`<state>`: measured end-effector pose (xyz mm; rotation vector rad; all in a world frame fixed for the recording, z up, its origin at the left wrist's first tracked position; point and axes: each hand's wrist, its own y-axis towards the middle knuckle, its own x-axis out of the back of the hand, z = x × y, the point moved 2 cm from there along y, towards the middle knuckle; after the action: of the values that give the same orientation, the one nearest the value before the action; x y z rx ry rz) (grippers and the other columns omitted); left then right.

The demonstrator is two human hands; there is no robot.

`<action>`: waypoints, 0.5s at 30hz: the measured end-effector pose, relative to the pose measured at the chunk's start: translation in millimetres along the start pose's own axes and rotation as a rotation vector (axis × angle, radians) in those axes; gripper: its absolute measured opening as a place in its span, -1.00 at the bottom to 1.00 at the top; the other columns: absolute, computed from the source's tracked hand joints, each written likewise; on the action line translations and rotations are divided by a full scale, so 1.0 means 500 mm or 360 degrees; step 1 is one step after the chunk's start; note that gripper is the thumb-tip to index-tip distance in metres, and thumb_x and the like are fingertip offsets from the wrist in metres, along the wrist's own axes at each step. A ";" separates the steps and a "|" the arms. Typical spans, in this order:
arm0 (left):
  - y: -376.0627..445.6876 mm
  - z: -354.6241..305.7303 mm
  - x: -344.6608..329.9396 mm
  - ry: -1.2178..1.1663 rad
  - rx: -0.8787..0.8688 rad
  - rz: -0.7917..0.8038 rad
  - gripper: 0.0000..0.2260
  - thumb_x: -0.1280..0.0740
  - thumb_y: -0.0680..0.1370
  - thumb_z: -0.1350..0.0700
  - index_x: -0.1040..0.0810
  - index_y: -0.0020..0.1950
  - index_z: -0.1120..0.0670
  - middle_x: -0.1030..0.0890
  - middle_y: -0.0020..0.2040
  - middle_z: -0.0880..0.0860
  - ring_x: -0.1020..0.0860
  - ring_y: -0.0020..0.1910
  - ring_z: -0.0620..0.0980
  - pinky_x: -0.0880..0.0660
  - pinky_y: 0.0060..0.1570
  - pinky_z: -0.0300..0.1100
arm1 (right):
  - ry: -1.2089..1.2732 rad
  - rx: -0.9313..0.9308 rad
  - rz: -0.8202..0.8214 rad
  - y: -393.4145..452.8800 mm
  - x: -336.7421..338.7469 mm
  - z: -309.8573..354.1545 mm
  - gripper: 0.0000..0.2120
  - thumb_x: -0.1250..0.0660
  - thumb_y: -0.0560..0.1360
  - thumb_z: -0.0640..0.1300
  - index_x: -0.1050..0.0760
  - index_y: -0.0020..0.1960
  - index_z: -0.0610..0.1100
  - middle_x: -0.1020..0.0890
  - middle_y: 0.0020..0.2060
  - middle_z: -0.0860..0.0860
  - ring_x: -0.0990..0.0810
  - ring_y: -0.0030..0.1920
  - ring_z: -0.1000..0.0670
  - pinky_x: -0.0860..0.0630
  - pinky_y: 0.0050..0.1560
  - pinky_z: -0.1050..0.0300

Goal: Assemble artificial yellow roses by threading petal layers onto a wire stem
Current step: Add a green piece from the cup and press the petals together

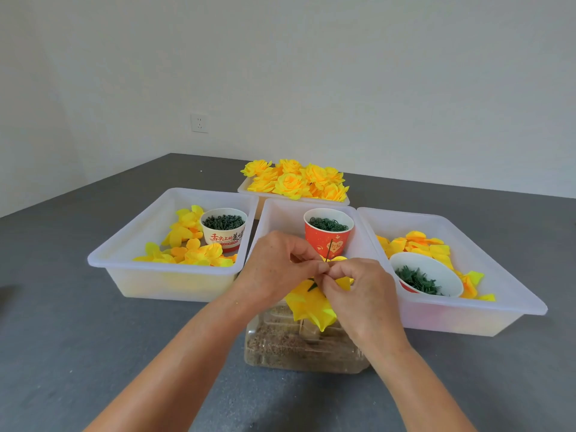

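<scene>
Head view shows your left hand (pixel 277 263) and right hand (pixel 358 291) with fingertips pinched together on the soft, featherlight petal layer (pixel 311 302) around the thin wire stem (pixel 329 250) (stiff, I'd judge), so pinch near its centre hole.

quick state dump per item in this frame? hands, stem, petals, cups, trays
left hand: pinching a petal layer at the wire
right hand: pinching the same spot
wire stem: upright, tip poking above the fingers
petal layers: threaded on the wire, hanging below the hands
red cup: upright, full of green rings
white cup: upright, full
tilted bowl: leaning, part full
far tray: heaped with finished roses
</scene>
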<state>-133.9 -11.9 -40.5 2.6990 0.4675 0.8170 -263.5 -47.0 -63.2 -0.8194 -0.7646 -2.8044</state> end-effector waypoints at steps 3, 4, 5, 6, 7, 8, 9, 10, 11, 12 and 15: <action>-0.001 0.008 0.002 -0.0054 -0.0009 -0.0046 -0.85 -0.46 0.43 0.13 -0.64 -0.33 -0.06 -0.62 -0.37 -0.12 -0.52 -0.33 -0.23 -0.44 -0.27 -0.35 | -0.0019 0.0041 -0.0032 0.000 0.001 0.005 -0.85 -0.45 0.42 -0.12 -0.60 -0.33 -0.03 -0.54 -0.31 0.17 -0.50 -0.21 0.12 -0.36 -0.27 0.31; -0.002 0.010 0.003 -0.0061 -0.0014 -0.0055 -0.84 -0.46 0.43 0.14 -0.64 -0.32 -0.07 -0.63 -0.37 -0.12 -0.53 -0.32 -0.22 -0.45 -0.25 -0.34 | -0.0013 0.0045 -0.0031 -0.001 0.000 0.005 -0.85 -0.44 0.43 -0.11 -0.60 -0.31 -0.02 -0.54 -0.33 0.17 -0.49 -0.23 0.14 -0.33 -0.30 0.35; -0.003 0.012 0.003 -0.0057 -0.0020 -0.0065 -0.83 -0.45 0.44 0.14 -0.63 -0.32 -0.08 -0.63 -0.36 -0.13 -0.54 -0.31 -0.21 -0.46 -0.24 -0.33 | -0.0001 0.0044 -0.0025 -0.002 -0.002 0.004 -0.85 -0.43 0.44 -0.10 -0.59 -0.31 -0.03 -0.56 -0.35 0.15 -0.49 -0.27 0.15 -0.31 -0.33 0.35; -0.003 0.016 0.003 -0.0047 -0.0025 -0.0092 -0.82 -0.45 0.44 0.14 -0.62 -0.32 -0.10 -0.63 -0.36 -0.15 -0.56 -0.30 -0.20 -0.46 -0.23 -0.32 | 0.0013 0.0044 -0.0020 -0.002 -0.004 0.004 -0.85 -0.43 0.44 -0.10 -0.59 -0.30 -0.04 -0.57 -0.36 0.14 -0.49 -0.30 0.15 -0.31 -0.34 0.32; -0.003 0.021 0.006 -0.0039 -0.0022 -0.0148 -0.80 -0.44 0.45 0.15 -0.62 -0.32 -0.12 -0.63 -0.36 -0.18 -0.57 -0.28 -0.18 -0.47 -0.21 -0.31 | 0.0024 0.0046 -0.0020 -0.001 -0.006 0.003 -0.85 -0.42 0.44 -0.11 -0.59 -0.30 -0.06 -0.59 -0.37 0.13 -0.49 -0.31 0.13 -0.33 -0.34 0.29; -0.003 0.026 0.008 -0.0050 -0.0008 -0.0224 -0.80 -0.43 0.46 0.17 -0.62 -0.29 -0.11 -0.62 -0.34 -0.19 -0.58 -0.26 -0.14 -0.49 -0.19 -0.29 | 0.0029 0.0047 -0.0025 -0.001 -0.006 0.002 -0.85 -0.42 0.45 -0.11 -0.59 -0.30 -0.08 -0.59 -0.37 0.11 -0.49 -0.31 0.12 -0.36 -0.32 0.25; -0.003 0.034 0.012 -0.0064 0.0018 -0.0316 -0.83 -0.41 0.48 0.19 -0.65 -0.24 -0.07 -0.63 -0.29 -0.17 -0.59 -0.24 -0.10 -0.51 -0.17 -0.27 | 0.0035 0.0044 -0.0032 0.000 -0.006 0.002 -0.85 -0.42 0.45 -0.12 -0.59 -0.29 -0.09 -0.60 -0.37 0.11 -0.50 -0.30 0.11 -0.38 -0.30 0.22; -0.004 0.043 0.016 -0.0058 0.0051 -0.0423 -0.85 -0.38 0.50 0.22 -0.66 -0.17 -0.01 -0.64 -0.24 -0.14 -0.58 -0.23 -0.09 -0.51 -0.17 -0.30 | 0.0049 0.0040 -0.0041 0.001 -0.005 0.001 -0.85 -0.42 0.45 -0.12 -0.59 -0.29 -0.10 -0.61 -0.36 0.10 -0.50 -0.30 0.10 -0.40 -0.29 0.20; -0.007 0.052 0.020 -0.0024 0.0095 -0.0534 -0.85 -0.35 0.51 0.26 -0.66 -0.12 0.04 -0.64 -0.20 -0.10 -0.56 -0.23 -0.13 -0.49 -0.18 -0.36 | 0.0068 0.0038 -0.0051 0.002 -0.003 0.001 -0.85 -0.42 0.45 -0.12 -0.59 -0.28 -0.11 -0.61 -0.36 0.10 -0.50 -0.30 0.10 -0.41 -0.29 0.20; -0.012 0.062 0.024 -0.0002 0.0154 -0.0632 -0.82 -0.31 0.52 0.30 -0.64 -0.09 0.05 -0.63 -0.18 -0.07 -0.54 -0.22 -0.15 -0.45 -0.21 -0.41 | 0.0084 0.0043 -0.0062 0.003 -0.001 0.001 -0.85 -0.41 0.46 -0.12 -0.59 -0.28 -0.11 -0.61 -0.36 0.10 -0.51 -0.30 0.10 -0.41 -0.29 0.21; -0.033 0.093 0.022 -0.0029 0.0374 -0.0719 -0.74 -0.24 0.50 0.39 -0.55 -0.13 0.03 -0.58 -0.19 -0.03 -0.58 -0.15 0.00 -0.46 -0.19 -0.27 | 0.0108 0.0061 -0.0109 0.009 0.005 0.001 -0.87 -0.42 0.45 -0.13 -0.60 -0.27 -0.12 -0.62 -0.35 0.11 -0.54 -0.27 0.11 -0.41 -0.29 0.31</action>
<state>-102.2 -0.9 -78.2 2.6347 1.1793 0.6382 -264.4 -50.7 -59.3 -0.7010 -0.8483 -2.8510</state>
